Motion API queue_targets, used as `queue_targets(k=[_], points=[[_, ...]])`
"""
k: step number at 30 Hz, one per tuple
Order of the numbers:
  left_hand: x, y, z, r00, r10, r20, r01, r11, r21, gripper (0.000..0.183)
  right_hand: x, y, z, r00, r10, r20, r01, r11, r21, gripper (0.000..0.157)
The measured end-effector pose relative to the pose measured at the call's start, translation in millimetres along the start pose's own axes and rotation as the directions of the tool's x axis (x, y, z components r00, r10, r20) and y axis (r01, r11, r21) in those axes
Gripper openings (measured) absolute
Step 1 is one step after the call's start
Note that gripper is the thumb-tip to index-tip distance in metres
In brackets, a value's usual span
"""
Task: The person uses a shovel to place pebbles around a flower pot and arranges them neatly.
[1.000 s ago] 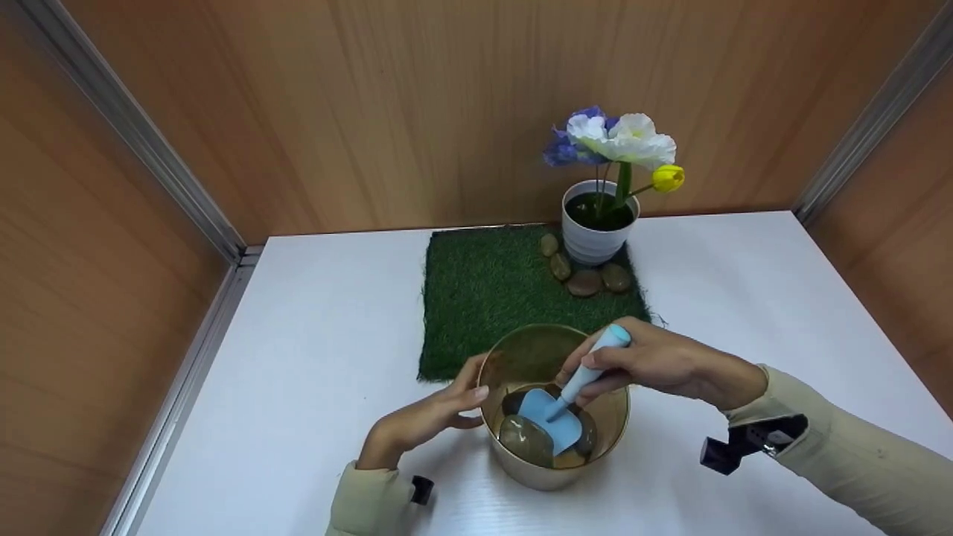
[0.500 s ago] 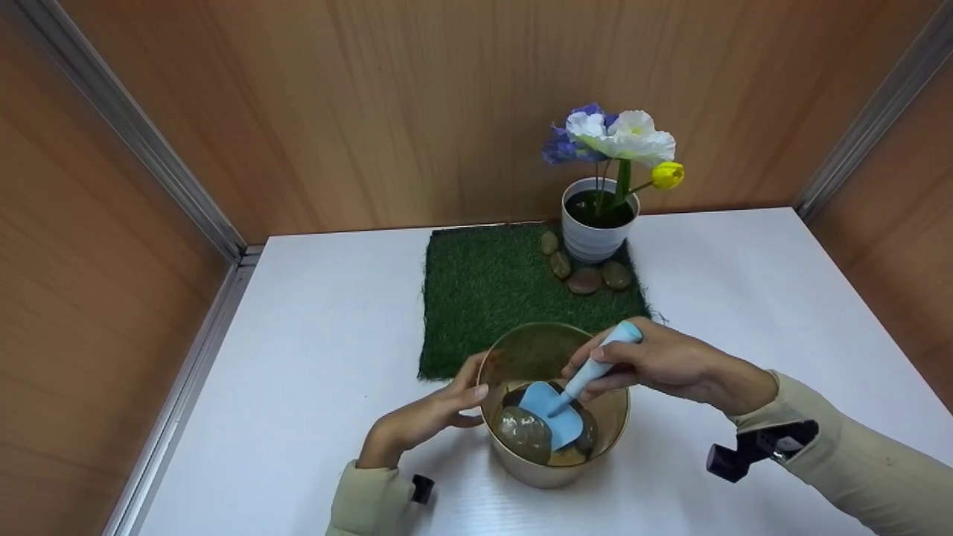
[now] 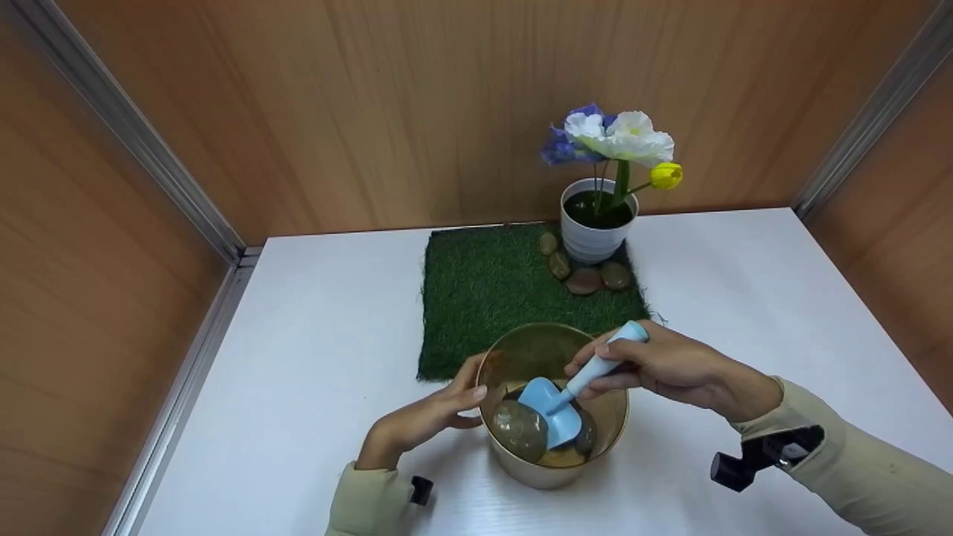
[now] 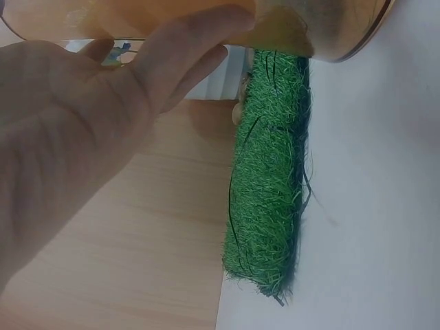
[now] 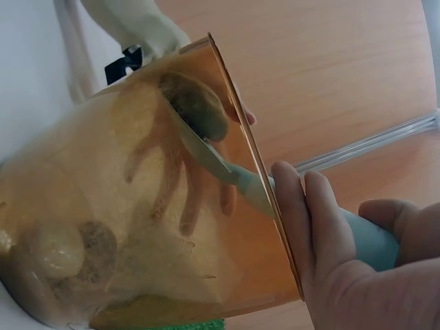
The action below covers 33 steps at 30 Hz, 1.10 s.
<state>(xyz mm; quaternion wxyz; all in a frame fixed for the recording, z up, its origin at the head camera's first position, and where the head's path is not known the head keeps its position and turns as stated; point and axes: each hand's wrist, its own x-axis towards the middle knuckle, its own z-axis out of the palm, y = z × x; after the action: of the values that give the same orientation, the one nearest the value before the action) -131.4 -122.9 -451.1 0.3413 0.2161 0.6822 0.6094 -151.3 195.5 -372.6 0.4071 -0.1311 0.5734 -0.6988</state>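
One spread left hand [image 3: 439, 408], fingers extended against a translucent amber bucket [image 3: 540, 478]; right hand [image 3: 666, 368] curled round the handle of a pale-blue trowel [image 3: 594, 370], blade inside the bucket against a large smooth stone [image 3: 520, 432]. Beyond, artificial-turf mat [image 3: 484, 294], four pebbles [image 3: 584, 282], white flowerpot [image 3: 592, 243] with flowers [image 3: 629, 140].

Wood-grain panels [image 3: 409, 112] enclose a white bench [image 3: 320, 305] along its far, left and right edges. Grey metal strips [image 3: 141, 134] rise at both far corners; pale light [image 3: 476, 514] glosses the surface toward the near edge.
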Motion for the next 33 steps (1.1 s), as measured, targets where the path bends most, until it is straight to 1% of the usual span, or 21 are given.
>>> queue_targets(k=[5,13,17,22,29,33], points=[[-0.3,0.2,0.7,1.000,-0.006,0.000,0.006,1.000,-0.003,0.054,-1.2,1.6,-0.8,1.000,-0.007,-0.006,0.007,1.000,0.017,0.034],[-0.2,-0.4,0.7,1.000,0.004,0.006,-0.004,1.000,-0.006,0.053,-3.8,3.4,-1.8,1.000,-0.026,-0.004,0.026,0.999,0.043,0.033],[0.2,-0.8,0.6,1.000,0.019,0.012,-0.019,1.000,-0.015,0.052,-3.5,3.1,-0.2,1.000,-0.018,-0.013,0.019,0.999,0.051,0.033],[-0.3,-0.2,1.0,1.000,0.021,0.021,-0.021,0.999,-0.027,0.051,-2.1,1.9,2.7,1.000,0.007,-0.022,-0.006,0.998,0.063,0.034],[-0.4,-0.2,0.2,0.999,0.023,0.024,-0.022,0.999,-0.035,0.051,-4.7,2.6,4.8,1.000,0.002,-0.025,-0.001,0.998,0.055,0.035],[0.4,-1.2,-0.5,1.000,0.022,0.021,-0.021,0.999,-0.025,0.052,-7.1,3.3,5.0,0.999,0.007,-0.048,-0.003,0.997,0.073,0.035]])
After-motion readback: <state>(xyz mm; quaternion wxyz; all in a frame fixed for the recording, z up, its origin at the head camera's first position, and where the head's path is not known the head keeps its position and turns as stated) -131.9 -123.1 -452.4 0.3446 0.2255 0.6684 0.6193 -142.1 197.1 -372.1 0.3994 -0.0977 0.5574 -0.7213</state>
